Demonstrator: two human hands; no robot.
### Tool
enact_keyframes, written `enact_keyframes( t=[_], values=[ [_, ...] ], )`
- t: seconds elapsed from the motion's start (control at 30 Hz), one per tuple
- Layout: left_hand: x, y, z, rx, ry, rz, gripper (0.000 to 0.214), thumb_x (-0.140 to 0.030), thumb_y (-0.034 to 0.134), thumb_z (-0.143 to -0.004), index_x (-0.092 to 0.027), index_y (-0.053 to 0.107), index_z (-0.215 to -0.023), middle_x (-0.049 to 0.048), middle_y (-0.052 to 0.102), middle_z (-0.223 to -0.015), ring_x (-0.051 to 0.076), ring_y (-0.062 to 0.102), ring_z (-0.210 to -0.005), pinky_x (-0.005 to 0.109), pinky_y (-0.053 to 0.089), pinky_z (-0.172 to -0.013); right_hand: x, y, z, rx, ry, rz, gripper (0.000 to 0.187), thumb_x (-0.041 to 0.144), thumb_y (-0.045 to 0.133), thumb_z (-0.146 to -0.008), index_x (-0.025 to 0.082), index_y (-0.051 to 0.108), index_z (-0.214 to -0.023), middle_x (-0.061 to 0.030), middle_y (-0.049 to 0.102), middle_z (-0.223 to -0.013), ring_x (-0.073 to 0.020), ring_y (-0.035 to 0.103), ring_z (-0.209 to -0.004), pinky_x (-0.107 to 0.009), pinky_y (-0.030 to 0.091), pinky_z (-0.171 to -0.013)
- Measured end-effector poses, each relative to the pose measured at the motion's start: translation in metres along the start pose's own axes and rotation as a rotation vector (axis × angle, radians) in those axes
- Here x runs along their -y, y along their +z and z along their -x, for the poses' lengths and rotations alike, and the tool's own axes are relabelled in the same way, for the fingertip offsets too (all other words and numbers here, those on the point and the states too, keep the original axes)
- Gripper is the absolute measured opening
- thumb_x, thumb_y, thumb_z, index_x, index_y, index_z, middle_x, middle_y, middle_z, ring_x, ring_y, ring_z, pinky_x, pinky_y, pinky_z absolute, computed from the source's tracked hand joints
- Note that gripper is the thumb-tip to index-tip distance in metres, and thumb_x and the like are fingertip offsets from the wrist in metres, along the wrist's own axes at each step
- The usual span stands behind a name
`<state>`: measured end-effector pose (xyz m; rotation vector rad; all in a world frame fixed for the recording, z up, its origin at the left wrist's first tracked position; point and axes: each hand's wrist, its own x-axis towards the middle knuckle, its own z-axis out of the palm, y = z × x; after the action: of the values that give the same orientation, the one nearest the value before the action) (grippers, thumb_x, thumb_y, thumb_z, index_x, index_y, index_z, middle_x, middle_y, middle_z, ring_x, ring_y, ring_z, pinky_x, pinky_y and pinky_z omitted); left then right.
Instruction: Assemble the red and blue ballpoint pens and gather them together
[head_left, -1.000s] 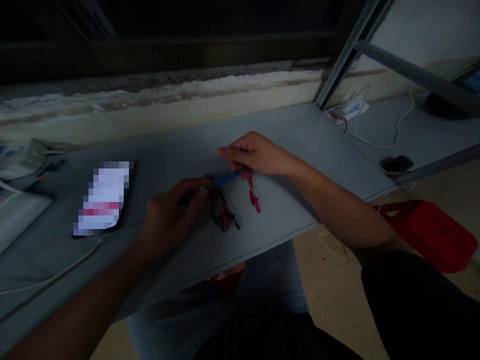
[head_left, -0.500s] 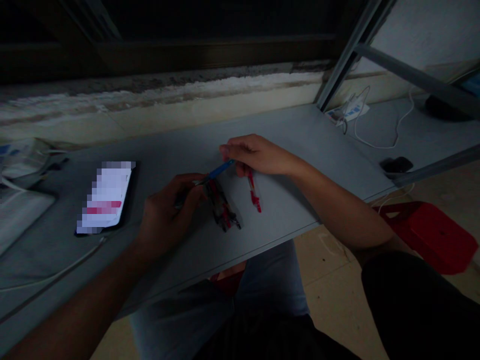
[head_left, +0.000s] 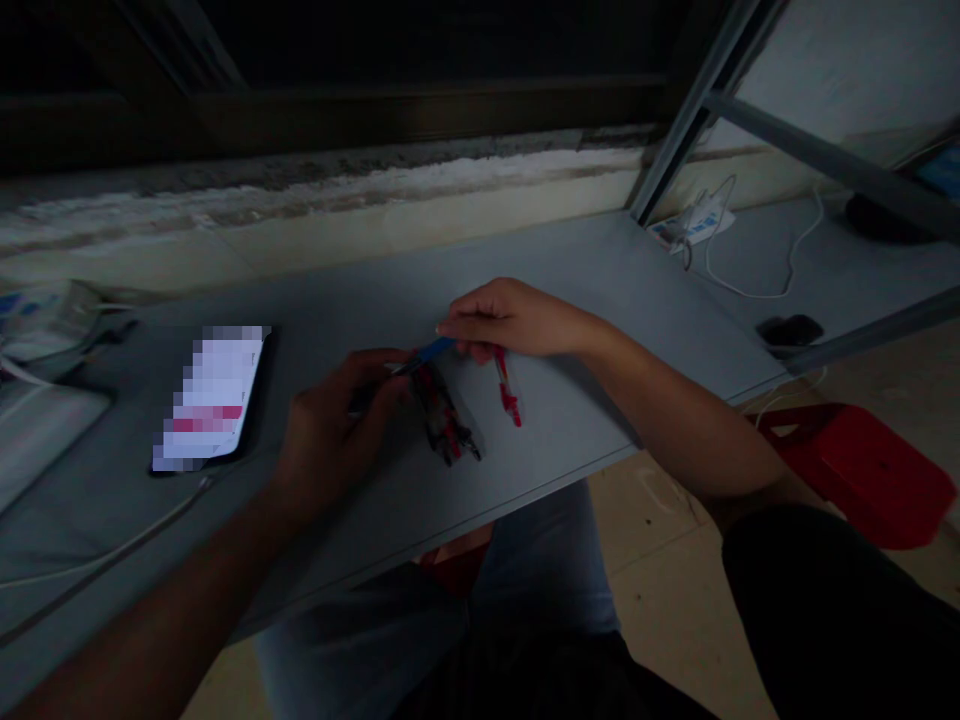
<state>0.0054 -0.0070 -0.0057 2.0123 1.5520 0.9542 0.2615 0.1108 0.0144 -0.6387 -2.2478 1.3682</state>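
left of the pen pile [head_left: 448, 425], i see the left hand [head_left: 336, 412] pinching a blue pen [head_left: 435, 349], not set down, over the pile's far end. right of the pile, the right hand [head_left: 491, 318] meets that pen, grip unclear to me; a red pen [head_left: 510, 400] already lies apart.

Head view, down over desk [head_left: 570, 420]

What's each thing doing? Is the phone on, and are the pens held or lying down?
Left grip, closed on the blue pen.
Blue pen, held at a slant.
Right grip, curled at the blue end; its hold is unclear.
Red pen, on the desk, one end behind the right grip.
Pen pile, bunched on the desk.
Phone, lying down, screen lit.
White cable, not plugged into the phone.
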Motion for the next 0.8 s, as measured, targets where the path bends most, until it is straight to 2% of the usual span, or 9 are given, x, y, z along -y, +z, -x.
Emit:
enact_keyframes(
  t=[0.1,0.2,0.3,0.4,0.5,0.6,0.7,0.8],
  values=[
    [0.000,0.000,0.002,-0.017,-0.015,0.019,0.030,-0.048,0.067,-0.104,-0.028,0.073,-0.125,0.0051,0.086,-0.110,0.025,0.082,-0.093,0.036,0.065,-0.079,0.002,0.003,0.000,-0.025,0.085,0.073,0.063,0.067,0.060,-0.111,0.017,0.062,-0.073,0.0057,0.058,-0.053,-0.0060,0.051,-0.048,-0.022,0.040,-0.056],
    [0.001,0.000,0.005,-0.019,-0.011,-0.007,0.024,-0.050,0.068,-0.104,-0.033,0.071,-0.121,0.0020,0.086,-0.121,0.026,0.083,-0.102,0.038,0.067,-0.088,0.006,0.005,0.001,-0.010,0.138,0.063,0.068,0.071,0.060,-0.109,0.018,0.058,-0.068,0.0068,0.055,-0.048,-0.0054,0.047,-0.044,-0.022,0.038,-0.054],
    [0.002,0.000,0.008,-0.019,0.039,-0.051,0.023,-0.049,0.067,-0.107,-0.033,0.071,-0.122,0.0009,0.086,-0.122,0.025,0.084,-0.100,0.037,0.067,-0.088,0.011,0.006,0.002,-0.015,0.181,0.018,0.071,0.072,0.062,-0.107,0.019,0.053,-0.062,0.0074,0.050,-0.044,-0.0052,0.044,-0.042,-0.022,0.039,-0.053],
    [0.004,0.002,0.009,-0.008,0.141,-0.076,0.029,-0.049,0.067,-0.109,-0.031,0.072,-0.131,0.0022,0.086,-0.116,0.023,0.083,-0.094,0.032,0.066,-0.082,0.012,0.008,0.001,-0.099,0.205,-0.043,0.069,0.072,0.068,-0.104,0.017,0.059,-0.064,0.0070,0.051,-0.044,-0.0053,0.042,-0.041,-0.022,0.036,-0.050],
    [0.009,0.005,0.009,0.124,0.318,-0.033,0.033,-0.046,0.069,-0.111,-0.027,0.073,-0.136,0.0040,0.084,-0.110,0.020,0.081,-0.090,0.030,0.065,-0.084,0.010,0.009,-0.002,-0.222,0.170,-0.082,0.064,0.070,0.071,-0.103,0.015,0.064,-0.070,0.0058,0.055,-0.048,-0.0050,0.044,-0.043,-0.021,0.033,-0.048],
    [0.013,0.009,0.011,0.263,0.495,0.035,0.027,-0.040,0.069,-0.113,-0.025,0.075,-0.135,0.0070,0.082,-0.115,0.020,0.081,-0.098,0.030,0.065,-0.090,0.007,0.009,-0.003,-0.294,0.145,-0.094,0.064,0.069,0.073,-0.102,0.016,0.062,-0.069,0.0047,0.057,-0.051,-0.0043,0.043,-0.046,-0.021,0.031,-0.048],
    [0.012,0.010,0.010,0.312,0.571,0.053,0.018,-0.033,0.068,-0.114,-0.024,0.077,-0.127,0.0070,0.083,-0.116,0.019,0.082,-0.102,0.028,0.066,-0.093,0.006,0.010,-0.003,-0.263,0.142,-0.099,0.063,0.068,0.075,-0.102,0.016,0.061,-0.069,0.0046,0.057,-0.052,-0.0039,0.042,-0.047,-0.021,0.031,-0.048],
    [0.007,0.008,0.008,0.367,0.578,0.047,0.017,-0.032,0.064,-0.117,-0.023,0.079,-0.117,0.0050,0.084,-0.112,0.018,0.082,-0.100,0.028,0.067,-0.092,0.006,0.012,-0.003,-0.216,0.126,-0.089,0.063,0.068,0.075,-0.101,0.016,0.061,-0.069,0.0053,0.057,-0.053,-0.0037,0.041,-0.047,-0.021,0.031,-0.049]
  ],
)
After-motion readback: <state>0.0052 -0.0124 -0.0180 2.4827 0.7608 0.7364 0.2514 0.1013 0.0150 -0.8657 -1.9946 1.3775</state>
